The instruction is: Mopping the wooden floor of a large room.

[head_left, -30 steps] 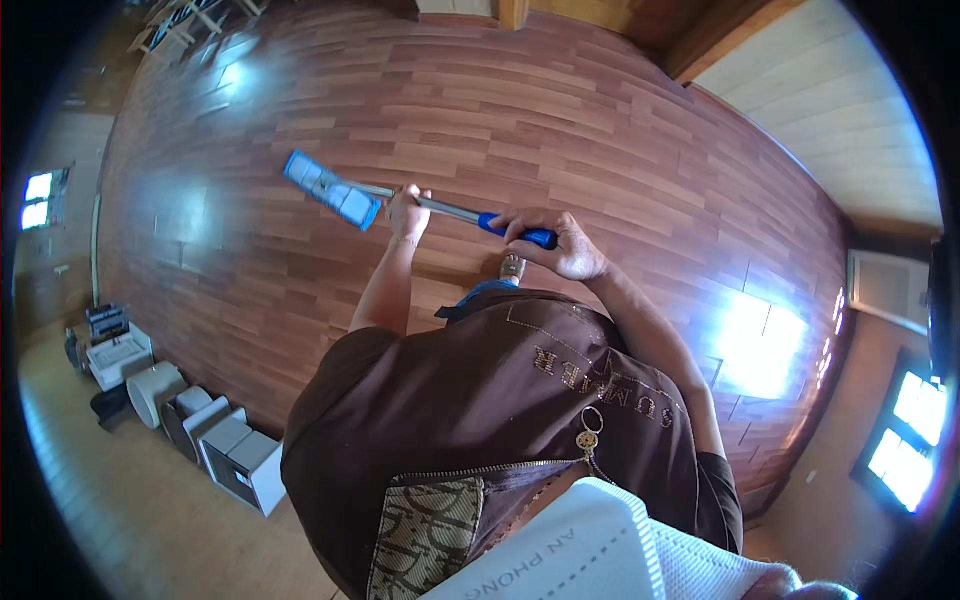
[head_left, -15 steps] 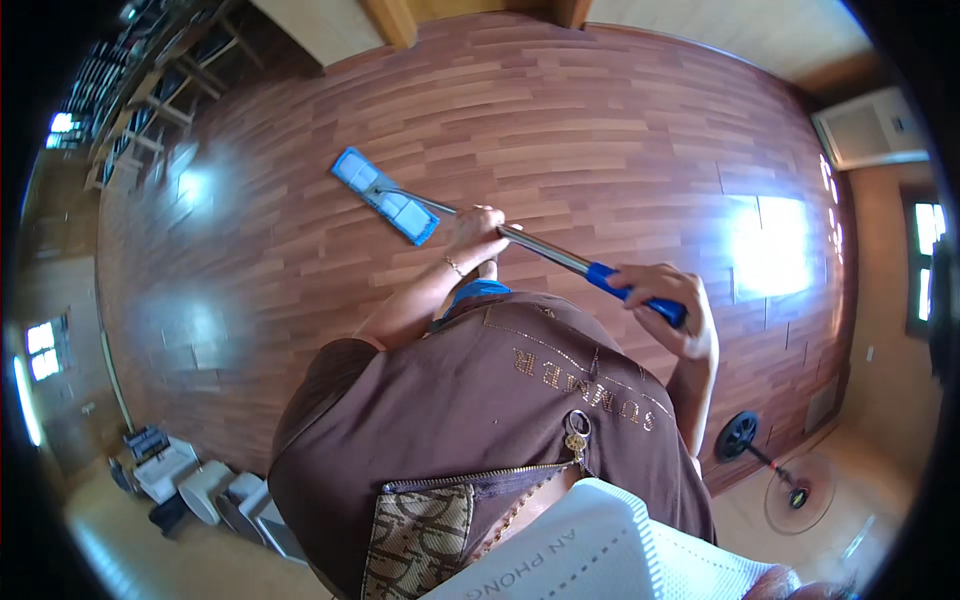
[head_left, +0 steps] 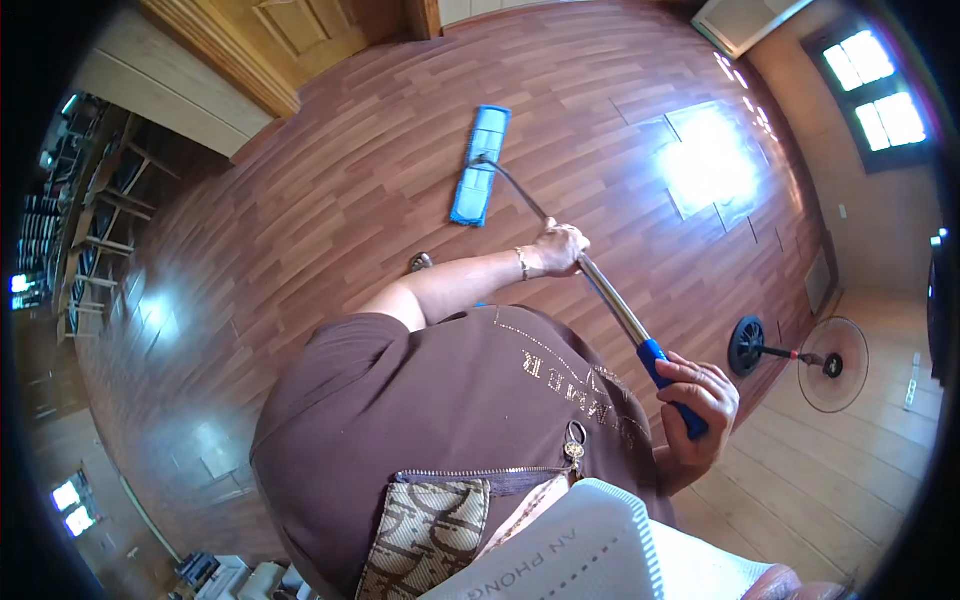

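Observation:
A flat mop with a blue rectangular head point(head_left: 481, 165) lies on the brown wood-plank floor point(head_left: 380, 160) ahead of me. Its metal pole point(head_left: 615, 300) slants back toward my right side and ends in a blue grip point(head_left: 655, 362). My left hand point(head_left: 556, 249), with a bracelet at the wrist, is closed round the pole about midway. Lower down at the right, my right hand point(head_left: 698, 400) wraps the blue grip near its end. Part of a foot point(head_left: 420, 261) shows beyond my left forearm.
A standing fan point(head_left: 833, 365) with a round black base point(head_left: 746, 346) is at the right. Wooden chairs or racks point(head_left: 105, 230) line the far left, and a wooden door point(head_left: 310, 30) is at the back. Bright light reflects off the floor at the right point(head_left: 708, 165).
The mop head has swung to the right and turned to point more straight ahead. Both hands moved with the pole, the left to the right, the right lower. My view has turned rightward.

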The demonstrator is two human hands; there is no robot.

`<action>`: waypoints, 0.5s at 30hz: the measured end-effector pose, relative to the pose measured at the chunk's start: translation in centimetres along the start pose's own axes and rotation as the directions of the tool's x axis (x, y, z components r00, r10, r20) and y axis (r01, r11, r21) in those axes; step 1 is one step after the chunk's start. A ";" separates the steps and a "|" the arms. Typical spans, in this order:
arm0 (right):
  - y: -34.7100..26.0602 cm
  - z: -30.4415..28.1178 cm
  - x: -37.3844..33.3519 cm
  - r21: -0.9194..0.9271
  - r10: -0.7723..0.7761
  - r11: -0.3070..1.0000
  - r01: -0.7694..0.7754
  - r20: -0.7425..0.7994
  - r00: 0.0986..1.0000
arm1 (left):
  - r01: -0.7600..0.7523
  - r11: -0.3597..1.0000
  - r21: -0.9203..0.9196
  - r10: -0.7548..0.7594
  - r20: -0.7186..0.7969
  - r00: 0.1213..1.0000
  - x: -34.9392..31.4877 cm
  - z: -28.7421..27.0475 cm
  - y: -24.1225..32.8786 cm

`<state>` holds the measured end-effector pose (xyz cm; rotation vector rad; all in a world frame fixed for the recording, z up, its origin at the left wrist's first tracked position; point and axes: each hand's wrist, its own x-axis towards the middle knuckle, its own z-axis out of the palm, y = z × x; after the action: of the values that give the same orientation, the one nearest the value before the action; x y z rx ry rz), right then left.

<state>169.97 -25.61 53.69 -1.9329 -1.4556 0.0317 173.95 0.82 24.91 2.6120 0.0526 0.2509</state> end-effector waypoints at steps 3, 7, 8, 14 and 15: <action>0.0 -1.6 -1.9 -0.077 -0.028 0.997 0.021 -0.094 0.995 | -0.119 0.991 0.067 0.114 0.073 0.991 2.9 2.2 3.6; 0.4 -4.3 -3.7 -0.143 -0.158 0.979 0.142 -0.110 0.981 | -0.255 0.967 -0.022 0.256 0.131 0.958 4.2 2.1 8.9; 0.5 -5.1 -4.1 -0.142 -0.204 0.972 0.189 -0.097 0.974 | -0.272 0.959 -0.080 0.280 0.117 0.953 4.1 2.0 10.0; -0.9 -6.6 -5.7 -0.212 -0.441 0.897 0.388 -0.370 0.818 | -0.333 0.942 -0.047 0.336 0.182 0.924 0.8 0.0 14.1; -0.5 -6.9 -5.8 -0.227 -0.494 0.870 0.438 -0.385 0.780 | -0.334 0.942 -0.044 0.336 0.146 0.930 0.1 -0.1 14.2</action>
<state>170.24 -34.01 56.92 -1.4808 -1.6028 -0.6944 173.90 -11.47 32.05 2.6012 -0.4507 0.1683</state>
